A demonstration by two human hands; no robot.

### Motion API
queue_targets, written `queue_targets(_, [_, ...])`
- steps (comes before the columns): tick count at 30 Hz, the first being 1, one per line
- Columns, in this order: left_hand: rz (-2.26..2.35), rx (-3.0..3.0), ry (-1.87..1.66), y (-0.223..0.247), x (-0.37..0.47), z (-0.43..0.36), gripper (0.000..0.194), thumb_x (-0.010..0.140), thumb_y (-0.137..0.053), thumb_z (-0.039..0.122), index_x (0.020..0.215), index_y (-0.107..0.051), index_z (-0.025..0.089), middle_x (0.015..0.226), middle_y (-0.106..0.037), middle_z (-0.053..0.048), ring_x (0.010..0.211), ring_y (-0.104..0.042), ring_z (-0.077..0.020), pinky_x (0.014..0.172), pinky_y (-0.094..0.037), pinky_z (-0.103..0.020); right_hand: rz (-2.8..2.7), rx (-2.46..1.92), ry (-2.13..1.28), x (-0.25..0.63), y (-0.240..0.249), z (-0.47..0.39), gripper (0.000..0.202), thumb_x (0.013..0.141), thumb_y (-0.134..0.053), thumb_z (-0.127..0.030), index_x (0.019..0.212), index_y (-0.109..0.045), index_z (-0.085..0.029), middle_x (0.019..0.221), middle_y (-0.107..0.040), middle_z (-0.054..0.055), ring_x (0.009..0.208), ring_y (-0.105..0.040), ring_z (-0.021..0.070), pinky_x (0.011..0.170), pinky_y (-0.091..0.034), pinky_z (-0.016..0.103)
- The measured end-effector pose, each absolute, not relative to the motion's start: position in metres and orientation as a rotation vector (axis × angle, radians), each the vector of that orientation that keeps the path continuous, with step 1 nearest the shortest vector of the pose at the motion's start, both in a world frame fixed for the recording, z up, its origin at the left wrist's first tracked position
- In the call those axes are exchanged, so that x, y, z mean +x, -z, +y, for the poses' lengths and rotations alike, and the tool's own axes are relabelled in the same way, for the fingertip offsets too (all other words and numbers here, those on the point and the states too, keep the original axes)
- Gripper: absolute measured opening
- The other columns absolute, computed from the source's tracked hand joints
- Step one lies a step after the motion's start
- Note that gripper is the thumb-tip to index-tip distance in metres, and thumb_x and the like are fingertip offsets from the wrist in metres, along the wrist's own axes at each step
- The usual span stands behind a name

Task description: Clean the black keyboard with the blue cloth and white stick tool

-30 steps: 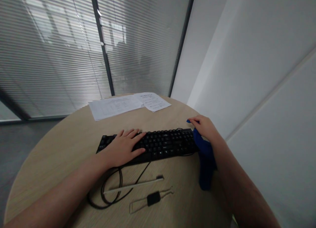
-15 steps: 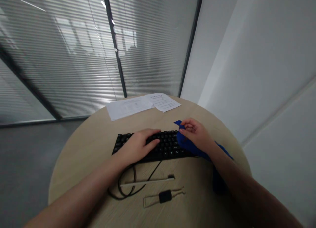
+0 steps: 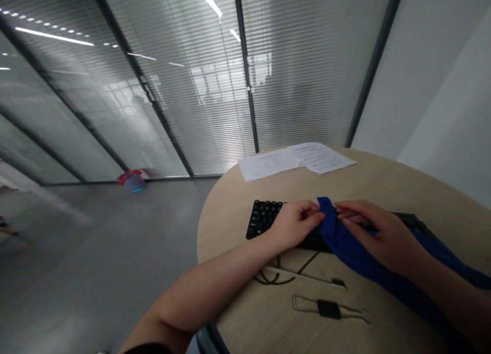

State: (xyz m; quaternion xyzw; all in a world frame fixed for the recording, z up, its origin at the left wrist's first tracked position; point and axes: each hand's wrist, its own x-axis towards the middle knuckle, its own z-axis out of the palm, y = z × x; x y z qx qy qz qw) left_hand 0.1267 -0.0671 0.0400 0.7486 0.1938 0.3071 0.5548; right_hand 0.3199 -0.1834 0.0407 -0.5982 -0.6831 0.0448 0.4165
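A bunched blue cloth (image 3: 370, 264) lies across the black keyboard (image 3: 264, 216) and trails off toward the lower right. My left hand (image 3: 295, 222) is over the keyboard's left-middle part, its thumb and fingers pinching the cloth's upper end. Close by on the right, my right hand (image 3: 374, 228) has its fingertips at the same end of the cloth, curled around its edge. The hands and cloth hide much of the keyboard. In front of it lie a thin white-handled brush (image 3: 307, 275) with a dark head and a wire keycap puller (image 3: 329, 309) with a black middle.
Printed paper sheets (image 3: 270, 164) lie at the back of the round wooden table (image 3: 226, 211). A coiled black cable (image 3: 278, 277) runs in front of the keyboard. On the floor at left stands a blue basket (image 3: 134, 182) with a red liner, near the glass partition (image 3: 207, 118).
My left hand has left the keys and gripped the blue cloth's end beside my right hand. The cloth's end is now farther left over the keyboard. The view has turned left.
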Motion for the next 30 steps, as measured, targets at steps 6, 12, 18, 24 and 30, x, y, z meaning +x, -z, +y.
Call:
queue_targets(6, [0.421,1.447,-0.75,-0.052,0.123,-0.053,0.046,0.077,-0.073,0.058,0.091,-0.056,0.018,0.073,-0.064,0.001,0.063,-0.065,-0.0134,0.06,-0.056,-0.026,-2.039,-1.698,-0.226,0.33,-0.049,-0.189,0.071,0.081,-0.069,-0.05,0.144,-0.052,-0.024,0.136,-0.06,0.012,0.119,-0.063,0.027,0.1,-0.054,0.042])
queue_targets(12, [0.427,1.315,-0.868,-0.061,0.117,-0.04,0.044,0.076,-0.076,0.055,0.09,-0.055,0.019,0.073,-0.065,0.002,0.063,-0.065,-0.0124,0.06,-0.057,-0.024,-2.183,-1.843,-0.216,0.327,-0.058,-0.199,0.071,0.081,-0.06,-0.023,0.149,-0.045,-0.032,0.137,-0.06,0.005,0.119,-0.063,0.0238,0.102,-0.05,0.037])
queue_targets(18, [0.35,1.33,-1.169,-0.087,0.098,-0.025,0.028,0.083,-0.072,0.045,0.093,-0.062,0.021,0.078,-0.064,0.003,0.067,-0.062,-0.0107,0.058,-0.054,-0.02,-1.902,-2.185,0.06,0.35,-0.065,-0.2,0.021,0.081,-0.059,-0.033,0.093,-0.072,-0.023,0.092,-0.073,0.008,0.076,-0.067,0.0219,0.067,-0.048,0.032])
queue_targets(24, [0.3,1.245,-1.649,-0.13,0.064,-0.003,0.026,0.085,-0.07,0.043,0.101,-0.06,0.024,0.099,-0.071,-0.002,0.087,-0.07,-0.0162,0.076,-0.058,-0.027,-1.62,-1.934,0.246,0.345,-0.076,-0.2,0.031,0.09,-0.053,-0.049,0.1,-0.07,-0.025,0.087,-0.071,0.006,0.073,-0.065,0.0196,0.063,-0.045,0.029])
queue_targets(30, [0.302,1.26,-1.995,-0.183,0.014,0.015,0.009,0.098,-0.048,0.032,0.093,-0.049,0.025,0.088,-0.068,0.005,0.07,-0.066,-0.0105,0.066,-0.054,-0.025,-1.595,-1.798,0.293,0.34,-0.058,-0.19,0.04,0.094,-0.05,-0.045,0.122,-0.068,-0.023,0.095,-0.073,0.006,0.074,-0.065,0.0156,0.067,-0.049,0.028])
